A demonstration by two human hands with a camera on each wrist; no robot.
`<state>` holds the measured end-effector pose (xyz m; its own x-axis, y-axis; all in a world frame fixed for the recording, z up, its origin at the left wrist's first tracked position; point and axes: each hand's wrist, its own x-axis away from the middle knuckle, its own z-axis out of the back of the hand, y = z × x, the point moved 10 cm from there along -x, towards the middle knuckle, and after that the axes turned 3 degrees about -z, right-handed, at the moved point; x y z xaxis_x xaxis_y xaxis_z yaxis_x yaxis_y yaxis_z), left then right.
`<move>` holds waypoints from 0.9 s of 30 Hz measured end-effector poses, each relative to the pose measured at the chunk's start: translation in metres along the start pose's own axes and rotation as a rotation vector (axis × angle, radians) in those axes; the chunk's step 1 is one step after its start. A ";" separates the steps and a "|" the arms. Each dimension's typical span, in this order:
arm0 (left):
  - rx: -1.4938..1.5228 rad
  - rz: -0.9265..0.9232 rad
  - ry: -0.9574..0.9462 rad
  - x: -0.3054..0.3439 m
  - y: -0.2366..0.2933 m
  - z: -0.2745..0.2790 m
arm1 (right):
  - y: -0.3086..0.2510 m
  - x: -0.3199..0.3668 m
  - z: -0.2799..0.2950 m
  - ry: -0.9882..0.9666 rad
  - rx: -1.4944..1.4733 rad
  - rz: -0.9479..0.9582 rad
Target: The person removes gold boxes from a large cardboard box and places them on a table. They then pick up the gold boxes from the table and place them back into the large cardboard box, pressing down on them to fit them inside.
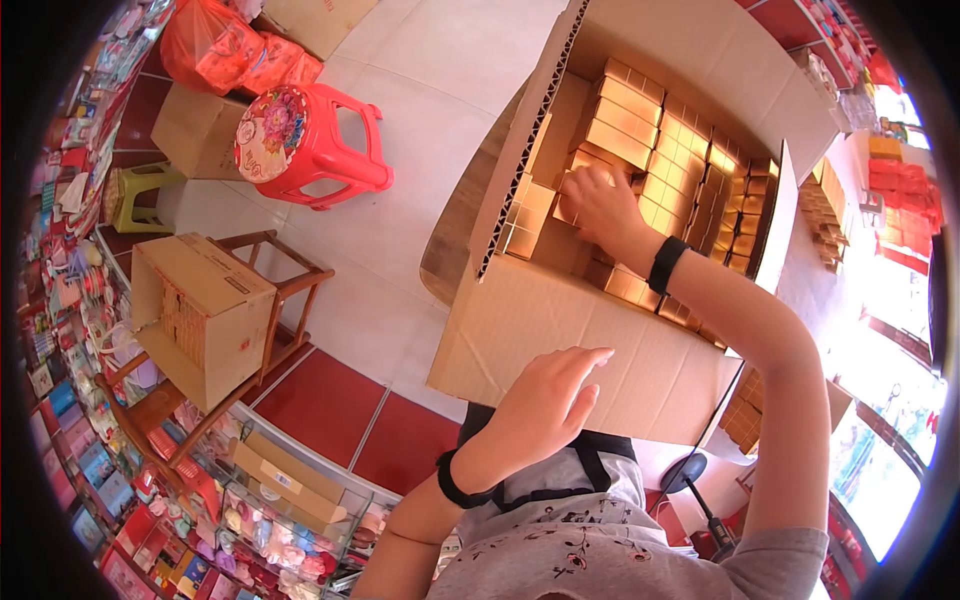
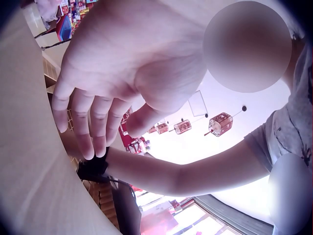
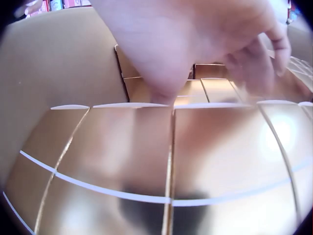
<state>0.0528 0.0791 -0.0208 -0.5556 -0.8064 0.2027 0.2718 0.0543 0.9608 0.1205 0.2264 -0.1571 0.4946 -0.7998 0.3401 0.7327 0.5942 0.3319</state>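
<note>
A large cardboard carton [image 1: 560, 330] stands open before the person, packed with gold boxes [image 1: 668, 190] in rows. Inside it, the right hand [image 1: 605, 210] reaches down among the gold boxes at the carton's left part, fingers bent downward. In the right wrist view its thumb [image 3: 164, 90] dips behind a near row of shiny gold boxes [image 3: 215, 142], and the other fingers [image 3: 257, 73] are blurred; I cannot tell whether they grip a box. The left hand [image 1: 540, 405] hovers by the near flap, fingers extended and holding nothing. Both wrists wear black bands.
Left of the carton is a red plastic stool [image 1: 330, 145]. A smaller carton [image 1: 205, 310] sits on a wooden chair [image 1: 290, 285]. Shelves of colourful goods [image 1: 90, 400] line the left side. More gold boxes [image 1: 825, 215] stand to the carton's right. A red bag [image 1: 205, 50] lies behind the stool.
</note>
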 end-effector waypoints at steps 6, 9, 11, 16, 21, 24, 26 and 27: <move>-0.003 -0.012 0.005 0.000 0.001 0.000 | -0.017 -0.006 -0.007 0.052 -0.039 0.224; -0.001 -0.012 0.015 0.000 0.000 0.002 | -0.017 -0.007 -0.011 -0.009 -0.035 0.207; 0.000 -0.015 0.021 0.001 -0.001 0.004 | -0.018 -0.008 -0.012 -0.016 -0.015 0.206; -0.003 -0.021 0.032 0.003 -0.001 0.008 | -0.006 -0.001 0.015 0.168 -0.098 0.121; 0.013 -0.020 0.031 0.003 -0.003 0.006 | -0.010 0.009 0.075 0.315 -0.339 0.202; 0.000 -0.023 0.030 0.002 -0.002 0.006 | -0.016 0.013 0.095 0.471 -0.354 0.293; -0.008 -0.022 0.028 0.002 -0.002 0.007 | -0.009 0.007 0.100 0.477 -0.389 0.269; -0.005 -0.014 0.024 0.003 -0.003 0.007 | -0.004 0.006 0.106 0.517 -0.437 0.284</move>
<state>0.0448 0.0805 -0.0217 -0.5403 -0.8211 0.1841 0.2675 0.0399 0.9627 0.0706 0.2286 -0.0629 0.7716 -0.6219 -0.1338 0.6093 0.7829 -0.1253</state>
